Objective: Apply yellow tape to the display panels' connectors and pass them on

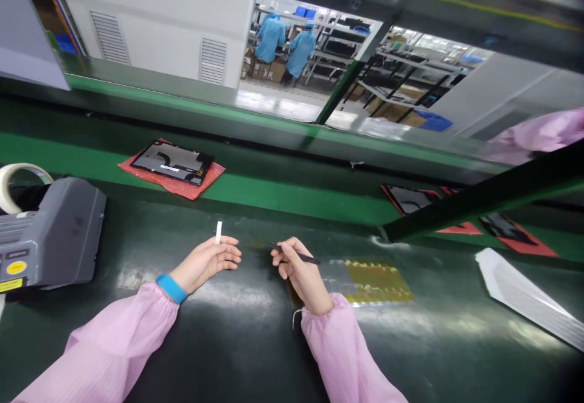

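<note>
My left hand [208, 262] hovers over the dark green worktop [237, 342], fingers pinched on a small white strip [218, 232] that sticks up from the fingertips. Just to its right, my right hand [298, 269] is closed around thin black tweezers [296, 255] that point to the right. Both arms wear pink sleeves, and a blue band shows at the left wrist. Beyond the hands, a dark tablet-like panel [173, 162] lies on a red bubble sheet [176, 184] on the green conveyor belt.
A grey tape dispenser [50, 232] with a tape roll [18, 178] stands at the left. A yellow-marked sheet [374, 281] lies right of my right hand, a white tray [524, 296] further right. More panels on red sheets [420, 202] sit on the belt. Two people in blue work far behind.
</note>
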{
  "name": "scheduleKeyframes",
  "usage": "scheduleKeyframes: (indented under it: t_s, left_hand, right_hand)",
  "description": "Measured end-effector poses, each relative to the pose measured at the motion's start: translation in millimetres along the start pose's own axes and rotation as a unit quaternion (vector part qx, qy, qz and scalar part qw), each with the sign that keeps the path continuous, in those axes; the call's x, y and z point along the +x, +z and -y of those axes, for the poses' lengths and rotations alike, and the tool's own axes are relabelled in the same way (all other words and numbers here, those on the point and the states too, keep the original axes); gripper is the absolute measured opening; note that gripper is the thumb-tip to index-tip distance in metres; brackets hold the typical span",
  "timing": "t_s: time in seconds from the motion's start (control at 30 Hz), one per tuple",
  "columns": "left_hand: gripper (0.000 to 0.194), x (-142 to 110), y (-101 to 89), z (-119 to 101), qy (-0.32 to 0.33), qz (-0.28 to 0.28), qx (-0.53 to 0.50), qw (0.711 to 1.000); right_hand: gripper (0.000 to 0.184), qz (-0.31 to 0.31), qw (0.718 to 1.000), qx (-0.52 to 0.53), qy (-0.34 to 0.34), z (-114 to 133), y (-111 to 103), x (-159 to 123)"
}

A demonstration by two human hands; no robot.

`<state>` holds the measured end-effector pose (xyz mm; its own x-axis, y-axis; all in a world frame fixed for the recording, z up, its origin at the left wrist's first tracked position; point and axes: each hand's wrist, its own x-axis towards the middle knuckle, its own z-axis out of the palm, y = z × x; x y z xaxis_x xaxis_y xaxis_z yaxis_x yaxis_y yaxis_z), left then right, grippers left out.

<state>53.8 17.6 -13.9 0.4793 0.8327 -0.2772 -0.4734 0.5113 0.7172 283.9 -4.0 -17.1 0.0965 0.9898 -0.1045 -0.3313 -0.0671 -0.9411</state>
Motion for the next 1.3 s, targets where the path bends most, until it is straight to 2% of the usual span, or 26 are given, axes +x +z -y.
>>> scheduleKeyframes:
  t_s: [0.2,0.47,0.9,1.3]
  left_hand:
    - [0.029,0,-0.3,2,-0.004,-0.010,0.005,1.000]
    - [0.038,-3,2.9,0,-0.003,-0.003,0.039,0.999]
    - [0.035,-9,2.9,-1,0.023,0.041,0.180,0.983]
    - [0.035,-10,3.2,-3,0.021,0.059,0.230,0.971]
  right_hand:
    - [0.034,0.011,1.000,0.020,0.015,0,-4,-1]
    - [0.036,-0.004,0.994,0.100,0.031,4,-12,-7]
    - [0.035,0.003,0.980,0.175,0.096,8,-15,-7]
    - [0.032,0.014,0.976,0.182,0.121,8,-18,-7]
